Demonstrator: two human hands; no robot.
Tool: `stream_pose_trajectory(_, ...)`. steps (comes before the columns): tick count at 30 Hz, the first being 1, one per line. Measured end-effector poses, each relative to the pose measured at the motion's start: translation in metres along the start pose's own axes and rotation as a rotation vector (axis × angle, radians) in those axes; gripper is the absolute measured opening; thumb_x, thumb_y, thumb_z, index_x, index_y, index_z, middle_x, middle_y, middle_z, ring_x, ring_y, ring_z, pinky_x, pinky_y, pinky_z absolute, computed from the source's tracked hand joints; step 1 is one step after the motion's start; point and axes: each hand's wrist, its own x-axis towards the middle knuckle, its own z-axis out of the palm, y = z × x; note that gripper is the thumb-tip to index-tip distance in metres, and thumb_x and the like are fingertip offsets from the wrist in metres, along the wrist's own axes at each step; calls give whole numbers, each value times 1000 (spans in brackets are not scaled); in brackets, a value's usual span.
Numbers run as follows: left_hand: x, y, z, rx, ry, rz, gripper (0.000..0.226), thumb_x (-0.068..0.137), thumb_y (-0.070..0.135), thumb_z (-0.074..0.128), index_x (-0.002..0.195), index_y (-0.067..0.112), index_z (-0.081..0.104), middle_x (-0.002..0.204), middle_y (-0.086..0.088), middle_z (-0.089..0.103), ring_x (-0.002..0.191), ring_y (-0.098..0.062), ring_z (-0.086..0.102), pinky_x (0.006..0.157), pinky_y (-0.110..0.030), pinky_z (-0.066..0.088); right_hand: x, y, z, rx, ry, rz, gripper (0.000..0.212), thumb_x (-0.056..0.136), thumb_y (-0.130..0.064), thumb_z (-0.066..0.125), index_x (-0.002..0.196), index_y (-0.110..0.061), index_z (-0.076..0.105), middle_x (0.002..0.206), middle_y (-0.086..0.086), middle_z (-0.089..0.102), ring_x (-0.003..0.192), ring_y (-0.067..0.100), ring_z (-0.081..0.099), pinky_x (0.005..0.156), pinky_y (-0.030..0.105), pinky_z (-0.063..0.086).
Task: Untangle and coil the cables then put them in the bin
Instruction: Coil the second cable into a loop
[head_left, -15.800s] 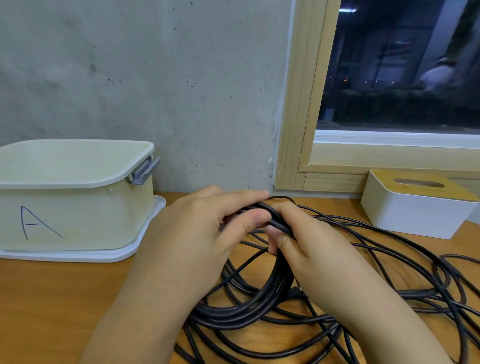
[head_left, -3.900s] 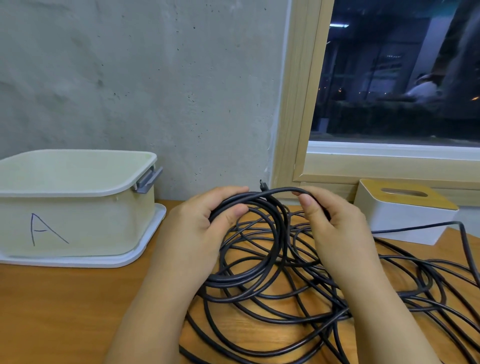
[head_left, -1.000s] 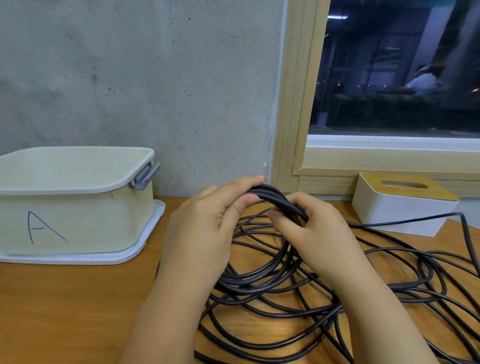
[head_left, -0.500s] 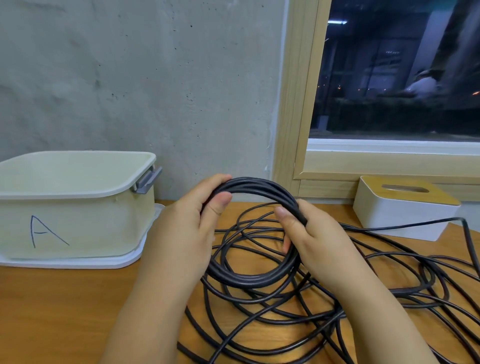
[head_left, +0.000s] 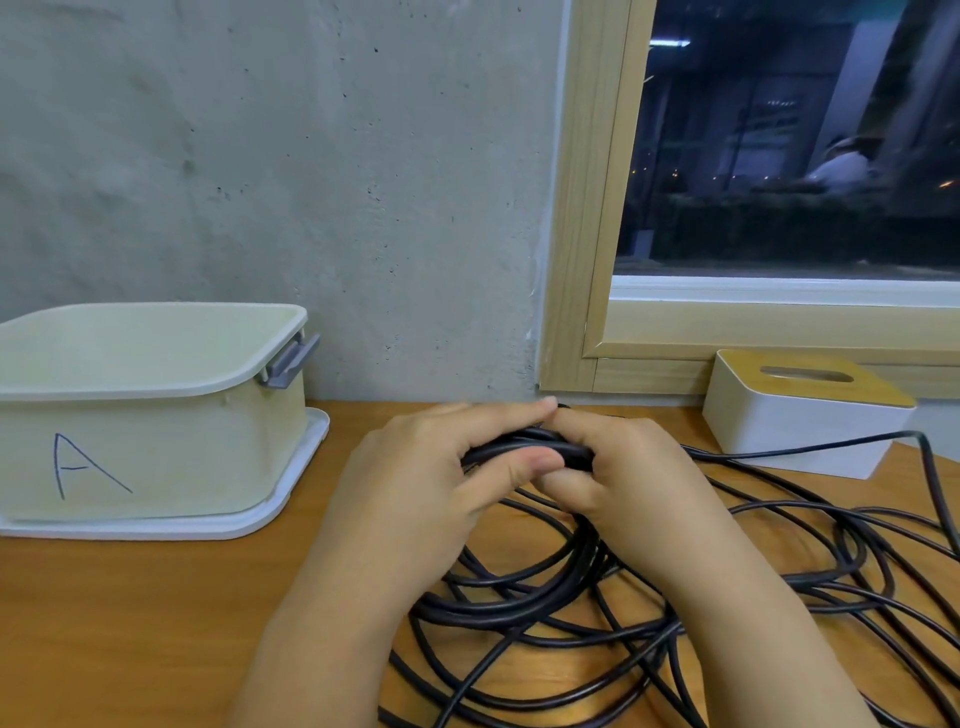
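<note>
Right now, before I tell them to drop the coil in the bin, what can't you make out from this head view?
- Inside of the bin: its near wall hides the bottom.
- Black cable: whether one cable or several; both ends out of sight, loops cut by the bottom and right edges.
- Gathered loops under the left hand and right hand: fingers hide their count.

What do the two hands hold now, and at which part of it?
Both the left hand and the right hand grip the coiled black cable at the top of its loops, where the strands are gathered together.
</note>
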Motion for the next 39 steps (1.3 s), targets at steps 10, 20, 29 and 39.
stream_pose_trajectory(10, -1, 10, -5, -340, 262, -24, 18, 77, 40, 57, 88, 45, 70, 86, 31, 69, 91, 11, 63, 75, -3, 42, -4, 0, 0, 128, 298, -105, 28, 77, -47, 57, 104, -45, 58, 87, -23, 64, 87, -2, 60, 70, 20, 51)
stream_pose_trajectory(20, 2, 13, -11, -439, 540, -63, 21, 81, 38, 53, 93, 32, 69, 79, 3, 58, 61, -17, 48, 50, -22, 35, -5, -1, 3, 287, 191, -151, 48, 81, -56, 37, 122, -76, 23, 92, -30, 60, 89, -1, 59, 75, 17, 50)
stream_pose_trajectory(29, 1, -2, -7, -226, 406, -113, 28, 83, 50, 41, 103, 48, 60, 68, 33, 58, 56, 11, 53, 52, -3, 37, -5, 4, 6, 151, 268, -146, 38, 83, -57, 27, 116, -76, 25, 84, -15, 56, 78, 6, 55, 67, 24, 46)
stream_pose_trajectory(39, -1, -16, -7, 181, 111, -44, 49, 77, 77, 31, 122, 62, 45, 102, 22, 63, 96, 5, 56, 78, -21, 48, -1, -3, 9, -84, 165, -155, 42, 96, -35, 47, 128, -62, 38, 87, -19, 64, 85, 2, 56, 75, 22, 47)
